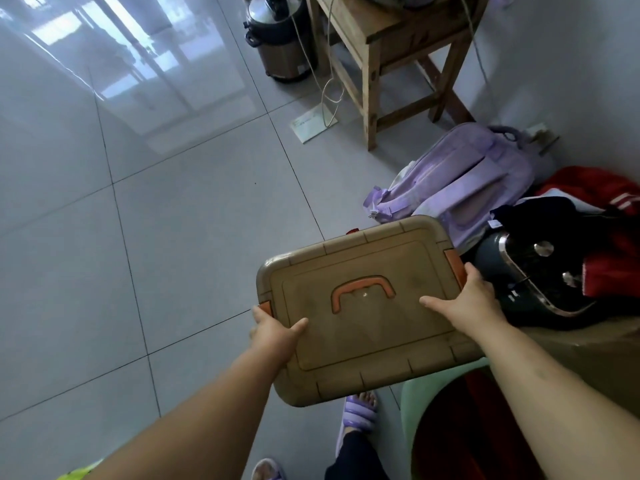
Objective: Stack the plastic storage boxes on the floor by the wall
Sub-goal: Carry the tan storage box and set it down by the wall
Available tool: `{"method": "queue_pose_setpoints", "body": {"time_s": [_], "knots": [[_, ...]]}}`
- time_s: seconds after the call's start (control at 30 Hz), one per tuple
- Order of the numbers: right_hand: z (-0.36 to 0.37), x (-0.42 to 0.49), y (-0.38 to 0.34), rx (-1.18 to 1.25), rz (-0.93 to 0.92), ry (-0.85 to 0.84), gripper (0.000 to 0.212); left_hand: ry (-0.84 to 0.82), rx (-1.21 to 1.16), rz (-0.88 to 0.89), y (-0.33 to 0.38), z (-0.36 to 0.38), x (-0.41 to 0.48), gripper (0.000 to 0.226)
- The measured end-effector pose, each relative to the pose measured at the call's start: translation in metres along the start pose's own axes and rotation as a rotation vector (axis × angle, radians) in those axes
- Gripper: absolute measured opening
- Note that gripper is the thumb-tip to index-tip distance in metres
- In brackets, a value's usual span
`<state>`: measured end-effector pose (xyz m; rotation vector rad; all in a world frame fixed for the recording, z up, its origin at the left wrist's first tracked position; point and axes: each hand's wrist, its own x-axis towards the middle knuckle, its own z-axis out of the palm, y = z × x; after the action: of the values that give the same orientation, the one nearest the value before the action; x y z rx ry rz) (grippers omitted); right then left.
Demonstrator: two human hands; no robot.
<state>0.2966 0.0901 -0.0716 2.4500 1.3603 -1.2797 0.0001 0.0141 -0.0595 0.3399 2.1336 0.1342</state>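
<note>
Both grips pinch storage box (346, 327) edges, box btwn L hand (273, 336) & R hand (471, 299).

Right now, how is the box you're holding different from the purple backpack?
The box is tan with orange clasps; the backpack is purple. The box is held up by the left hand and right hand; the backpack lies on the floor. Both have a carry handle.

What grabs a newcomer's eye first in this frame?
The tan storage box, centre frame, gripped at its two ends by the left hand and right hand, above the tiled floor. Beyond it, to the right, a purple backpack lies near a wooden stool.
</note>
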Motion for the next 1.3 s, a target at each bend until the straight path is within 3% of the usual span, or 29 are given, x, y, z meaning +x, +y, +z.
{"method": "queue_pose_setpoints", "body": {"time_s": [0.3,0.57,1.3], "knots": [[-0.012,-0.04,-0.057,-0.095,-0.092,0.037,0.114,0.118,0.123,0.062,0.031,-0.06,-0.012,0.104],[-0.017,-0.093,-0.172,-0.173,-0.303,0.113,0.1,0.296,0.134,0.165,0.046,-0.163,-0.012,0.096],[0.144,-0.199,-0.574,-0.097,-0.41,0.056,0.092,0.434,0.199,0.299,0.079,-0.572,0.157,0.103]]}}
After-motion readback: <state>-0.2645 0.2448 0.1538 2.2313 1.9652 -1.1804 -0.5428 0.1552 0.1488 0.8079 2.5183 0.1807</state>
